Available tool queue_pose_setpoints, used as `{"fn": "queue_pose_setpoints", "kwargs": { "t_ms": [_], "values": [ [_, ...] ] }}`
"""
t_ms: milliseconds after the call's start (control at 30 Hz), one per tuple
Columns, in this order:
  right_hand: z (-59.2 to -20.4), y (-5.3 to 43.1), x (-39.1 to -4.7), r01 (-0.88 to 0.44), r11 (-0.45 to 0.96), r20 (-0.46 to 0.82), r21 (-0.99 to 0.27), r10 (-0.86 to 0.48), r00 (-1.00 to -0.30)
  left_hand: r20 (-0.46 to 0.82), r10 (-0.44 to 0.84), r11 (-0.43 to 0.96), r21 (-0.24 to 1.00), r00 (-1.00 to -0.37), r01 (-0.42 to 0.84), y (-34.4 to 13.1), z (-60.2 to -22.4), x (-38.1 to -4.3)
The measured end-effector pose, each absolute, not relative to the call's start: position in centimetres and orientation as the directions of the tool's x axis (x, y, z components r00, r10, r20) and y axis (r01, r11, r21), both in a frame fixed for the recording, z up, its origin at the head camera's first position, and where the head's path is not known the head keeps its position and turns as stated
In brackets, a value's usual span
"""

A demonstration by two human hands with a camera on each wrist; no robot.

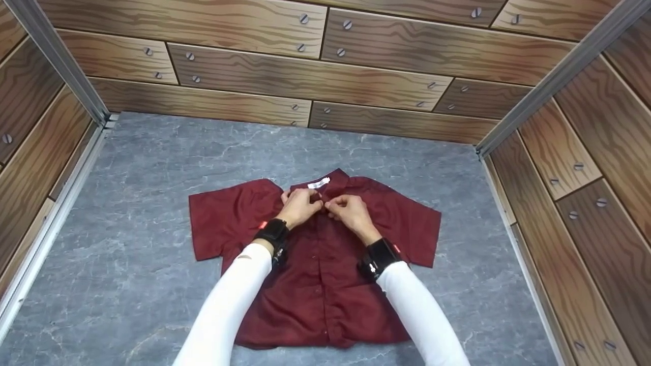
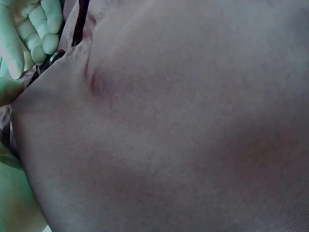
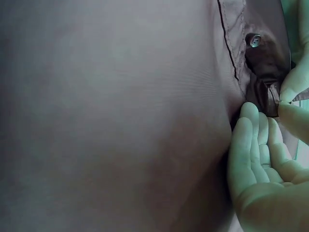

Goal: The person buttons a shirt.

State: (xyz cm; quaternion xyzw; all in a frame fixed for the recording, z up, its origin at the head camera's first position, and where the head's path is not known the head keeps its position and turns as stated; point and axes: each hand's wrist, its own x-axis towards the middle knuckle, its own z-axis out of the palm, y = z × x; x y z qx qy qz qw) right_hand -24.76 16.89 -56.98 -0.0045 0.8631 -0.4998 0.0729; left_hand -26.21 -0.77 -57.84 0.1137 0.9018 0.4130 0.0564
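A dark red short-sleeved button-up shirt (image 1: 300,305) lies front up, its collar pointing away from me. My left hand (image 1: 301,206) pinches the shirt's front edge just below the collar (image 1: 336,179). Close beside it, my right hand (image 1: 352,213) pinches the opposite side with thumb and forefinger, the fingertips of both hands nearly meeting. In the right wrist view, a small shiny button (image 3: 255,40) sits on the dark front strip, and the right hand's other fingers (image 3: 248,140) are extended under the fabric. What exactly lies between the fingertips is too small to tell.
The shirt rests on a grey marbled surface (image 1: 137,229). Wood-patterned walls (image 1: 244,71) stand at the back and both sides, with metal rails (image 1: 66,66) at the corners. A white label (image 1: 319,183) shows inside the neck.
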Motion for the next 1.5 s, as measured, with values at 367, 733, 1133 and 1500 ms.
{"fn": "queue_pose_setpoints", "kwargs": {
  "t_ms": [367, 733, 1133, 1500],
  "values": [
    [-57.01, 16.6, -25.04, 0.054, 0.545, -0.118, -0.837, -0.082, -0.99, -0.01, 0.284, 0.603, 0.779, -0.959, 0.17, -1.03, -57.47, -26.26],
    [-56.97, 16.65, -24.96, 0.053, 0.589, -0.134, -0.806, -0.095, -0.986, 0.012, 0.232, 0.546, 0.826, -0.973, 0.14, -0.94, -57.75, -26.07],
    [-56.62, 16.59, -24.97, 0.072, 0.607, -0.16, -0.791, -0.092, -0.983, -0.024, 0.2, 0.449, 0.891, -0.98, 0.07, -1.27, -57.88, -26.13],
    [-56.47, 16.63, -25.05, 0.095, 0.611, -0.186, -0.786, -0.087, -0.979, 0.002, 0.254, 0.418, 0.902, -0.967, 0.112, -1.54, -58.04, -26.1]
  ]
}}
